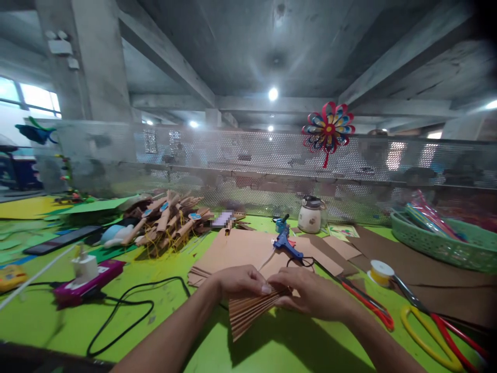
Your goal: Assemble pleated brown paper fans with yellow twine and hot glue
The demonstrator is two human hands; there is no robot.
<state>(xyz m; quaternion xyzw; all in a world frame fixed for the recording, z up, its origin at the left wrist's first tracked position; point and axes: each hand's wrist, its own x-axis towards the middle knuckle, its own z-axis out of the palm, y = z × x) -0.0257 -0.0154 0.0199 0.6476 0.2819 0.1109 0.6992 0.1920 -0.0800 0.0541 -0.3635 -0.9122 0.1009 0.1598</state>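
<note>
Between my hands is a strip of brown paper [248,313] pleated into a fan, its folds spreading wider toward the lower left. My left hand [244,281] pinches it from above, thumb lying across the pleats. At the fan's narrow right part, my right hand [310,291] grips with thumb and fingers; its exact grasp is partly hidden. Just beyond my hands lies a stack of brown paper sheets [229,248]. A blue glue gun [286,242] rests on that stack, its black cord trailing to the right.
Red-handled scissors [382,313], yellow-handled scissors [427,331] and a spool [381,272] lie at right, before a green basket [446,243]. A purple power strip [91,282] with a black cord [149,305] sits left. Rolled paper pieces [178,220] pile behind; a white pot [310,215] stands at back.
</note>
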